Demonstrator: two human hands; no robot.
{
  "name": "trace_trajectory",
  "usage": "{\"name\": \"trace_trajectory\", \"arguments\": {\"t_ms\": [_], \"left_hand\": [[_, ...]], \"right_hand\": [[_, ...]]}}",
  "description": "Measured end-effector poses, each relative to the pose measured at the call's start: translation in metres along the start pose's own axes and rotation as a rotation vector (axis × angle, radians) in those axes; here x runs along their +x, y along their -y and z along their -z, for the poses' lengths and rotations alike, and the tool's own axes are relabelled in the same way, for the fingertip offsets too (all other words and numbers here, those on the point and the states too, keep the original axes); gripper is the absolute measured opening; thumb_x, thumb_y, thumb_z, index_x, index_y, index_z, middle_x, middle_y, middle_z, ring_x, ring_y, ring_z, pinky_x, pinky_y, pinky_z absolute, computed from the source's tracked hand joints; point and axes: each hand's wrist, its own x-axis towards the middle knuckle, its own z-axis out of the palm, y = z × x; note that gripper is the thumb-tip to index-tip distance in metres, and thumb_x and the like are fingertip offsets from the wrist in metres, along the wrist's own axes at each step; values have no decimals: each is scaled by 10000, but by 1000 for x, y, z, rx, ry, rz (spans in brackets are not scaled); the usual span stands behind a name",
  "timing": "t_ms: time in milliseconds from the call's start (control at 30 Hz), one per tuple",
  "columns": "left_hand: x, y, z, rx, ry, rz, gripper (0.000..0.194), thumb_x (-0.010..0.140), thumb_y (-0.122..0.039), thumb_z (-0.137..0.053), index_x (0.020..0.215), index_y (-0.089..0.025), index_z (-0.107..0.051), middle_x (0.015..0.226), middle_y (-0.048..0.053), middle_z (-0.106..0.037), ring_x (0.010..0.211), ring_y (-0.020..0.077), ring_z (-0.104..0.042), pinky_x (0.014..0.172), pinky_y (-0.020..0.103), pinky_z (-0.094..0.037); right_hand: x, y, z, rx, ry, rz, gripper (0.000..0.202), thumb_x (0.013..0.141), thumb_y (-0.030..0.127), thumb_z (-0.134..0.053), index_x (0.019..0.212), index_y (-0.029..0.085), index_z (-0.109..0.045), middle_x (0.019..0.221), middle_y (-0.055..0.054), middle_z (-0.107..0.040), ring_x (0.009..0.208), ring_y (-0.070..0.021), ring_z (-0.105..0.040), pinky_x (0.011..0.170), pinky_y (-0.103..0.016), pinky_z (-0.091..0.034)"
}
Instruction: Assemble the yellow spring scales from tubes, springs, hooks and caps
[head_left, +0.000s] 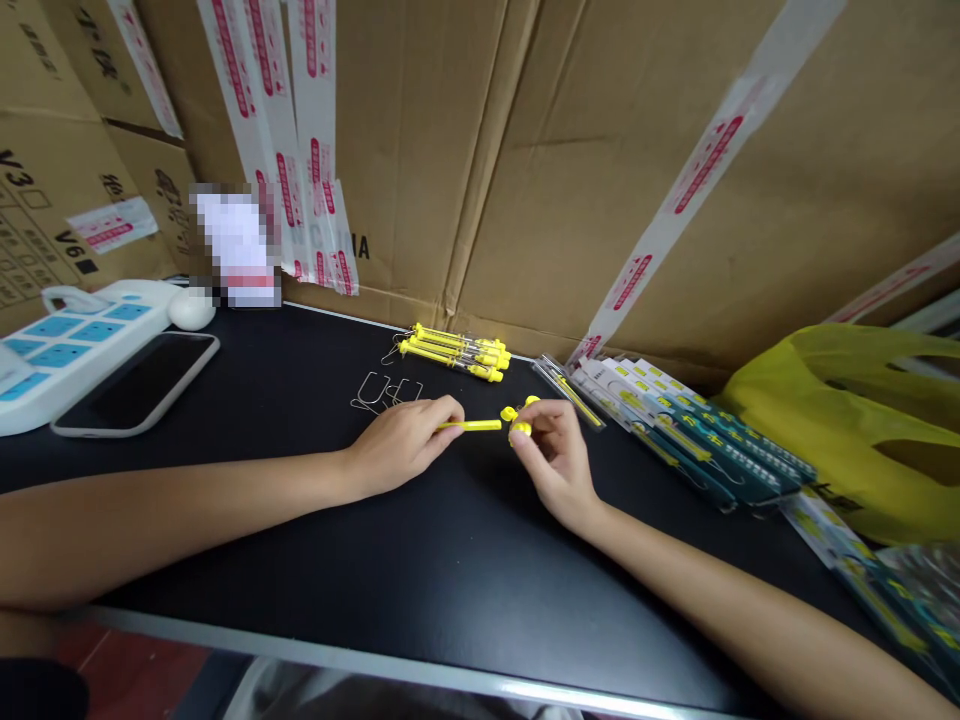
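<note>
Pinched in the fingers of my left hand [409, 440] is a thin yellow plastic rod [481, 426], its free end pointing right. My right hand [556, 458] is closed on a small yellow plastic cap [520, 430] just beyond the rod's tip; a narrow gap parts the two. Behind my right fingertips lie more small yellow pieces [508, 413], partly hidden. Bent metal wire hooks [373, 390] rest on the table just behind my left hand. Farther back is a pile of yellow rod pieces with wire hooks and metal shafts [454, 352].
Several carded packages [675, 430] fan out at right, beside a yellow plastic bag [840, 420]. A clear sleeve with thin rods [568, 390] lies near them. A phone [139, 385] and a white power strip [82, 340] sit at left. Cardboard boxes [420, 150] wall off the back.
</note>
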Motion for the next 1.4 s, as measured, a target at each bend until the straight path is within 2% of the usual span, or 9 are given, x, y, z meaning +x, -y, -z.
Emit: {"name": "trace_trajectory", "arguments": {"t_ms": [133, 400, 533, 767, 867, 1033, 1200, 1333, 1400], "left_hand": [[1, -1, 2, -58, -26, 78, 140, 956, -293, -365, 926, -189, -455, 775, -31, -538, 656, 103, -513, 605, 225, -369], [1, 1, 0, -45, -25, -37, 150, 949, -287, -376, 933, -181, -482, 859, -6, -567, 763, 127, -541, 689, 248, -392], [0, 0, 0, -45, -20, -74, 123, 943, -256, -389, 923, -179, -484, 858, -9, -563, 767, 123, -539, 696, 243, -393], [0, -1, 0, -17, -2, -120, 120, 936, -255, -400, 906, -179, -488, 822, -7, -551, 753, 126, -532, 694, 249, -395], [0, -1, 0, -20, -8, -118, 120, 935, -256, -400, 904, -179, -487, 826, -4, -550, 761, 130, -531, 699, 251, -395], [0, -1, 1, -15, -5, -117, 123, 935, -260, -405, 904, -178, -492, 815, -8, -546, 752, 126, -527, 695, 246, -394], [-2, -1, 0, 57, 32, -161, 190, 957, -290, -366, 960, -189, -527, 839, -8, -542, 747, 112, -538, 679, 219, -396], [-4, 0, -2, 211, 75, -211, 252, 966, -332, -339, 1020, -222, -559, 845, -18, -527, 673, 89, -536, 582, 198, -374], [-5, 0, -3, 267, 98, -235, 257, 964, -331, -340, 1010, -225, -569, 841, -18, -524, 677, 91, -543, 563, 197, -368]], "right_hand": [[6, -12, 7, -95, -79, 53, 144, 868, 264, -554, 958, 245, -443, 862, -7, -520, 709, -140, -516, 632, -288, -435], [16, -21, 13, -614, 215, 267, 189, 808, 358, -644, 863, 210, -541, 874, -43, -602, 826, -204, -511, 713, -336, -414], [16, -16, 11, -801, 232, 240, 231, 808, 428, -626, 881, 210, -604, 933, -60, -592, 872, -228, -482, 725, -352, -370], [16, -11, 11, -982, 237, 155, 167, 868, 329, -531, 931, 206, -625, 968, -72, -565, 898, -242, -460, 724, -356, -336], [16, -12, 12, -995, 226, 213, 209, 876, 302, -513, 1039, 201, -599, 1000, -82, -565, 915, -243, -457, 725, -351, -335], [16, -14, 12, -976, 308, 292, 138, 893, 273, -505, 881, 218, -631, 924, -55, -590, 857, -218, -460, 685, -332, -314], [16, -15, 11, -977, 263, 257, 109, 861, 215, -530, 891, 214, -634, 961, -66, -567, 864, -221, -459, 673, -331, -318], [15, -13, 13, -827, 152, 247, 187, 912, 227, -424, 955, 205, -604, 959, -72, -562, 867, -213, -480, 703, -341, -346], [13, -10, 15, -724, 193, 316, 239, 934, 247, -360, 966, 201, -592, 955, -74, -574, 872, -208, -491, 740, -351, -355]]}}
